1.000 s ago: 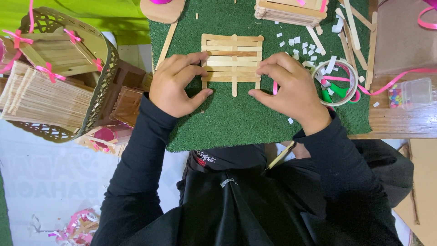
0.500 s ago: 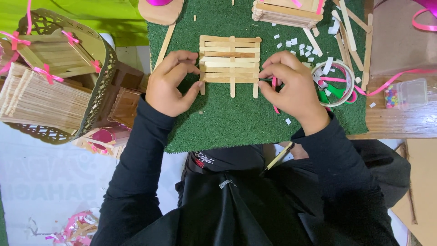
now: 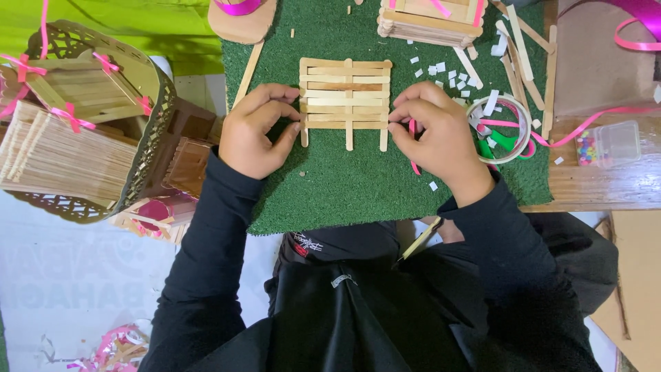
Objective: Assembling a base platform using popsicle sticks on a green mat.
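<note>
A flat panel of wooden craft sticks [image 3: 344, 95], several slats across three uprights, lies on a green turf mat [image 3: 344, 186]. My left hand [image 3: 256, 132] is curled at the panel's left edge, with its fingertips pinching the lower slats. My right hand [image 3: 435, 134] grips the right edge at the same height. A short pink ribbon strip [image 3: 415, 167] pokes out from under its fingers.
A stick box [image 3: 428, 19] stands at the mat's far edge, with loose sticks [image 3: 518, 48] and white paper bits beside it. A tape ring [image 3: 501, 131] and a clear bead box [image 3: 606, 143] lie right. Stick houses and a woven basket [image 3: 89, 117] crowd the left.
Both hands' fingertips have slid slightly down the panel's side edges towards the lower slats. The panel has stayed in place.
</note>
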